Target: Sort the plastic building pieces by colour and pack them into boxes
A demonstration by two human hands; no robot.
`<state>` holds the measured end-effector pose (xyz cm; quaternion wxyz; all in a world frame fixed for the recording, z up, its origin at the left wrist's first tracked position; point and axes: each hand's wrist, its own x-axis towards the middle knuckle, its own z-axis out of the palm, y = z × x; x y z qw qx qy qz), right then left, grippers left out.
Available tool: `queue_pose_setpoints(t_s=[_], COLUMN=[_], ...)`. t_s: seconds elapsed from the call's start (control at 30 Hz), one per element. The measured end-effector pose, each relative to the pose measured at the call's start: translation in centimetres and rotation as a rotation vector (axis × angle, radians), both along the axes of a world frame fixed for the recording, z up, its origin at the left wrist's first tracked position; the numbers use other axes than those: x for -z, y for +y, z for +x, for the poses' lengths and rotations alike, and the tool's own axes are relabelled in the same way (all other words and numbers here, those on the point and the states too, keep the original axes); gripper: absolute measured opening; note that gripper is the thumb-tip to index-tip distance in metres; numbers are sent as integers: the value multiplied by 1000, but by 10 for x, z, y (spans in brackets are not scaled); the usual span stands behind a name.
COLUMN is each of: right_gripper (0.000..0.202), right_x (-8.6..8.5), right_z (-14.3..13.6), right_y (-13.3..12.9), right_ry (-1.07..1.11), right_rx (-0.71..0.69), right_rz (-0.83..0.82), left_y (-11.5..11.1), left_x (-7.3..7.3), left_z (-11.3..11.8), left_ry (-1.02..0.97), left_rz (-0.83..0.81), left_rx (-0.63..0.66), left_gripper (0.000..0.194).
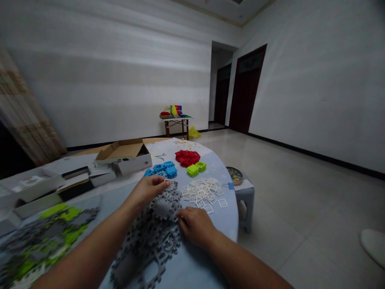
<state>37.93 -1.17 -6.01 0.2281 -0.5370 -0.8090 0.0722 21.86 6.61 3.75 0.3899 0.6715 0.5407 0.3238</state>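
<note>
A heap of grey interlocking plastic pieces (164,208), with toothed edges, lies in front of me on the cloth-covered table. Over its far end is my left hand (152,188), thumb and fingers pinched together; what they hold is too small to make out. My right hand (195,225) is closed, its fingertips gripping the right edge of a grey toothed piece in the heap. Just beyond the right hand spreads a pile of white lattice squares (203,190). Blue pieces (165,169), red pieces (187,157) and lime-green pieces (196,169) sit farther back.
Blurred grey and green pieces (63,224) cover the left of the table. Behind them stand white boxes (39,182) and an open cardboard carton (132,165). A grey stool (248,200) carrying a round tray (234,175) adjoins the table's right edge.
</note>
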Motion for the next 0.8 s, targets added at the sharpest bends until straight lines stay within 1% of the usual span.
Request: queue_pose_setpoints(t_s=[0.07, 0.13, 0.17, 0.23, 0.27, 0.33, 0.47, 0.57, 0.67, 0.73, 0.8], right_gripper=[24, 25, 25, 25, 25, 24, 24, 25, 25, 25, 25], right_x=[-1, -1, 0, -1, -2, -7, -24, -32, -31, -26, -18], right_z=[-2, -4, -4, -5, -5, -7, -20, -34, -41, -38, -30], right_y=[4, 5, 4, 4, 4, 7, 23, 38, 48, 52, 57], right_ry=[-19, -29, -30, -28, -28, -29, 12, 115, 224, 272, 306], right_rx=[-2, -8, -10, -16, -19, -28, -38, -20, -1, 7, 30], right_rz=[0, -15, -23, -29, -25, -3, 79, 140, 166, 165, 170], left_y=[6, 10, 12, 12, 11, 6, -12, -29, -47, -58, -67], left_x=[-1, -1, 0, 1, 1, 3, 12, 23, 37, 46, 55], left_z=[28, 43, 44, 31, 19, -14, -91, -145, -192, -219, -243], left_ry=[-23, -44, -54, -64, -60, -24, 130, 211, 318, 359, 386], left_rz=[-5, 13, 31, 97, 139, 215, 270, 270, 280, 291, 309], left_rx=[62, 85, 84, 56, 30, -58, -288, -438, -611, -706, -766], left_gripper=[49, 56, 60, 64, 65, 65, 58, 54, 52, 49, 47])
